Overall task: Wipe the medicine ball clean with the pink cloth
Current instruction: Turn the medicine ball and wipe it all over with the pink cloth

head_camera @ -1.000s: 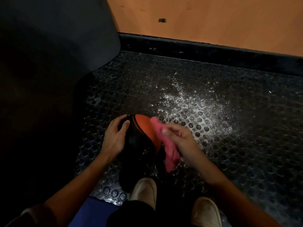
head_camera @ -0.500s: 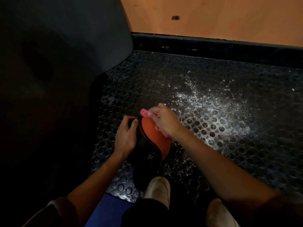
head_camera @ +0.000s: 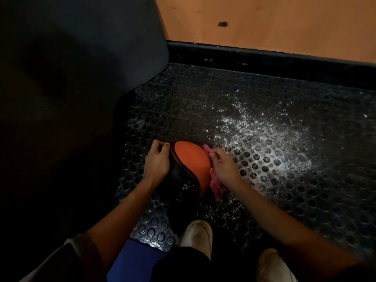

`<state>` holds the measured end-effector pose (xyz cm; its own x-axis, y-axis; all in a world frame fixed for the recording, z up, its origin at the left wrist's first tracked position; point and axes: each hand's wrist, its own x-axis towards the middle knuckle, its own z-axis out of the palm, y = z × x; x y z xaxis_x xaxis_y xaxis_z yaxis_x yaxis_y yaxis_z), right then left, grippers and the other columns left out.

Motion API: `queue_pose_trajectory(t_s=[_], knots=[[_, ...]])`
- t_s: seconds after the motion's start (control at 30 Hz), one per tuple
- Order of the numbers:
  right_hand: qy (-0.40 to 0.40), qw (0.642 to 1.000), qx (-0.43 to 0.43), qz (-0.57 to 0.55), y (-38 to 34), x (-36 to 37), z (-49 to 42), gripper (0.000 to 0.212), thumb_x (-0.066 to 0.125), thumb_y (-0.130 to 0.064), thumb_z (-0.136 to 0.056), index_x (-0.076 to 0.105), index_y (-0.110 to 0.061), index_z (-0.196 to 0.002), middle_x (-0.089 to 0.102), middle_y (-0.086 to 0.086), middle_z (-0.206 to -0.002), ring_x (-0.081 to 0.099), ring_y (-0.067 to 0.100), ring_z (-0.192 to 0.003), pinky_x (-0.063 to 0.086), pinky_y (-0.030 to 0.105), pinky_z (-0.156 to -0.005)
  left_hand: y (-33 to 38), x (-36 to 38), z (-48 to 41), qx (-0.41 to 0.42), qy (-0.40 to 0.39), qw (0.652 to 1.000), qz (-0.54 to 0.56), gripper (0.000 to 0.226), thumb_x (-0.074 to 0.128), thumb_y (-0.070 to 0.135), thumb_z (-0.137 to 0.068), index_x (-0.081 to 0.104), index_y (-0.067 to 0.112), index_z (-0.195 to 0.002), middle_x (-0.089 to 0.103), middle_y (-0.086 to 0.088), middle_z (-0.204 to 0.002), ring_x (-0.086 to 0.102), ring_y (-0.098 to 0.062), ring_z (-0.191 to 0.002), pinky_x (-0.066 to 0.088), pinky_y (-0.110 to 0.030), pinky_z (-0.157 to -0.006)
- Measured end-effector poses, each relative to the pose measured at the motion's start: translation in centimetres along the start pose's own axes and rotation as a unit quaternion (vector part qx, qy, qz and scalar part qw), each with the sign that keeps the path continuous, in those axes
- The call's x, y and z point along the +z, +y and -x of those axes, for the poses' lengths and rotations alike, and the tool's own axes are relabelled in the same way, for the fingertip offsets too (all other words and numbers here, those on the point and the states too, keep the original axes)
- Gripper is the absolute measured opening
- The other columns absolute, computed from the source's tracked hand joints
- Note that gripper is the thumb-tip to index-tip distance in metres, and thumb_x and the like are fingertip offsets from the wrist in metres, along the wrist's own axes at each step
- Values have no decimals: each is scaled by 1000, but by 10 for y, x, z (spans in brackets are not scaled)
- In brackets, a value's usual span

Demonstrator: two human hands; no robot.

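Observation:
An orange and black medicine ball (head_camera: pixel 191 159) sits on the studded black floor mat (head_camera: pixel 305 180) just ahead of my feet. My left hand (head_camera: pixel 157 161) rests on its left, black side, fingers curved over the top edge. Against the ball's right side my right hand (head_camera: pixel 222 164) grips the pink cloth (head_camera: pixel 216 186). Part of the cloth shows above my fingers and the rest hangs below my hand toward the mat.
White powder (head_camera: pixel 274 139) is scattered over the mat right of the ball. A large dark padded shape (head_camera: pixel 81 78) fills the left. A black raised border (head_camera: pixel 264 60) and orange floor (head_camera: pixel 284 21) lie beyond. My two pale shoes (head_camera: pixel 198 235) stand near the bottom.
My right hand swept the cloth from the ball's right side up over its top, then back down to the right side. My left hand stayed on the ball.

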<state>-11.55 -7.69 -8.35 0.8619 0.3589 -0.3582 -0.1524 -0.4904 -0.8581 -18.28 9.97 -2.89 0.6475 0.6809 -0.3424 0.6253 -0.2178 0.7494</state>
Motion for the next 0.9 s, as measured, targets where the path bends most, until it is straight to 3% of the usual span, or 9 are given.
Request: queue_pose_trajectory(t_s=[0.17,0.23,0.3,0.37,0.43,0.5,0.63,0.8,0.9], knots=[[18,999,1,-30,-7,-8,11,16,47,-21,-101,58,-10,-98,58,-2,-75,55,5,-61,43,24,-57,6,5,-15,-22,9,999,-39,30,38,34,-102,54,11,-110,60,-11,-110,55,-32,-107,40,-39,-86],[24,997,-30,-66,-22,-21,16,21,46,-21,-101,58,-4,-101,61,3,-65,57,8,-46,47,20,-47,3,6,-19,105,6,993,-55,37,34,37,-102,56,14,-121,60,-11,-123,54,-29,-116,41,-42,-98],[40,993,-55,-92,-36,-33,18,18,47,-24,-101,60,-12,-102,63,7,-64,57,10,-42,49,24,-42,-2,6,-21,257,-53,962,-80,43,32,46,-100,54,27,-131,55,2,-137,47,-19,-130,35,-45,-109],[68,989,-85,-98,-43,-38,14,13,49,-27,-100,60,-19,-102,65,8,-74,60,11,-48,51,25,-45,-4,5,-24,322,-130,925,-157,45,28,58,-97,48,45,-135,45,20,-146,34,-11,-141,26,-48,-113],[93,987,-113,-66,-45,-38,11,14,51,-32,-98,61,-23,-104,63,5,-94,64,13,-68,55,28,-59,-5,6,-25,336,-150,908,-199,48,28,62,-94,51,47,-133,46,24,-144,35,-10,-139,28,-44,-114],[84,985,-147,-24,-48,-30,12,16,51,-39,-96,59,-31,-107,55,-3,-106,62,18,-84,55,36,-70,-3,7,-25,332,-130,918,-173,46,33,56,-95,57,40,-130,53,17,-139,43,-9,-132,32,-36,-112],[37,945,-279,166,-42,-5,25,29,47,-39,-97,51,-30,-125,43,-3,-111,57,17,-88,52,35,-72,6,10,-32,252,-117,954,-112,33,42,36,-101,64,28,-125,60,7,-132,53,-13,-122,38,-31,-105],[89,974,-198,73,-28,-10,8,30,43,-24,-102,55,-19,-129,46,3,-113,52,16,-98,50,37,-85,22,16,-35,176,-100,973,-115,36,42,40,-99,65,30,-124,59,7,-134,52,-15,-124,38,-36,-107],[74,960,-255,87,-39,-4,14,30,44,-23,-102,56,-17,-129,48,2,-113,53,15,-97,47,27,-82,33,19,-41,138,-107,974,-143,35,40,38,-100,64,33,-124,59,7,-135,52,-18,-125,38,-37,-106]])
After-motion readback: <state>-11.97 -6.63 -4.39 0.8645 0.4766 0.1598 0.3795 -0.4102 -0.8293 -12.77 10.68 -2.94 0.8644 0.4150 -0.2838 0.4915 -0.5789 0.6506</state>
